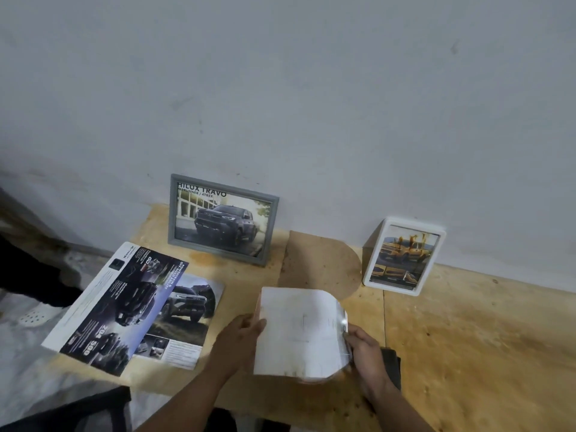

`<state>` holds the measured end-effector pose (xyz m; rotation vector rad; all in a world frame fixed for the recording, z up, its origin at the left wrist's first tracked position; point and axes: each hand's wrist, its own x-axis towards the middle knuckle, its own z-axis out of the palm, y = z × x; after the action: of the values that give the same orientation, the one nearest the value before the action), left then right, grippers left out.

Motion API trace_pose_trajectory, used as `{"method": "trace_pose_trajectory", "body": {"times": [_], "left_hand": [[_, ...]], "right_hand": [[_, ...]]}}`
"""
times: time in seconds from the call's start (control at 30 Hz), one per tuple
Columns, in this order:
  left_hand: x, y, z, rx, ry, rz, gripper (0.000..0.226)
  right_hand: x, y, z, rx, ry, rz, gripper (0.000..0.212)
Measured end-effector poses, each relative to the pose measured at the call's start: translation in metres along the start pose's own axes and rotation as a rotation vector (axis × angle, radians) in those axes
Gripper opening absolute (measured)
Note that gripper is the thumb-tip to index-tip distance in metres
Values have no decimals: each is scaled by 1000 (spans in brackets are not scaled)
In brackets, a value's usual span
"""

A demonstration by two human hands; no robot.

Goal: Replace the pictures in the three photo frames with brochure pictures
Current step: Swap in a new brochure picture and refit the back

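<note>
A grey photo frame leans on the wall and shows a dark pickup picture. To its right, a white photo frame stands upright with a yellow truck picture. Both hands hold a third frame in front of me, white paper side up. My left hand grips its left edge, and my right hand grips its right edge, where a clear sheet glints. An arched brown backing board lies behind it. The open car brochure lies at the left.
The wooden table runs along a grey wall. The brochure overhangs the table's left edge. A dark object lies beside my right wrist. At the far left are dark shapes over a light floor.
</note>
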<state>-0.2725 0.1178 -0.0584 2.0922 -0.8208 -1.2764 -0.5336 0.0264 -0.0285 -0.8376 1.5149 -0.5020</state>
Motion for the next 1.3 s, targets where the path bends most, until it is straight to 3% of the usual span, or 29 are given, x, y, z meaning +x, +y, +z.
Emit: {"method": "trace_pose_trajectory", "body": {"times": [0.1, 0.3, 0.43, 0.53, 0.77, 0.83, 0.9, 1.0, 1.1, 1.23, 1.3], "left_hand": [[-9, 3, -9, -426, -28, -107, 38], [-24, -17, -53, -726, 72, -185, 21], [-28, -41, -98, -856, 216, -198, 16], [-27, -68, -139, -945, 346, -235, 19], [-23, -127, -222, -883, 541, -317, 14], [-18, -143, -242, -917, 554, -340, 23], [-13, -157, -259, -939, 535, -371, 19], [-5, -181, -277, -811, 514, -442, 9], [-3, -204, -287, -346, 530, -451, 25], [-9, -206, -295, 152, 549, -245, 40], [-5, -210, -297, 365, 446, -71, 45]], "right_hand": [[-6, -19, 14, -29, -74, -13, 27], [1, -42, 79, -139, -170, -117, 25], [-10, -56, 138, -95, -290, -57, 20], [-19, -63, 187, -213, -388, -29, 32], [-34, -67, 317, -404, -376, -113, 22], [-26, -58, 351, -459, -378, -129, 20], [-16, -48, 381, -499, -376, -127, 20], [-1, -32, 410, -461, -376, -86, 18], [17, -11, 422, -496, -353, -118, 17], [13, -6, 409, -929, -200, -385, 21], [5, -9, 394, -1167, -140, -478, 42]]}}
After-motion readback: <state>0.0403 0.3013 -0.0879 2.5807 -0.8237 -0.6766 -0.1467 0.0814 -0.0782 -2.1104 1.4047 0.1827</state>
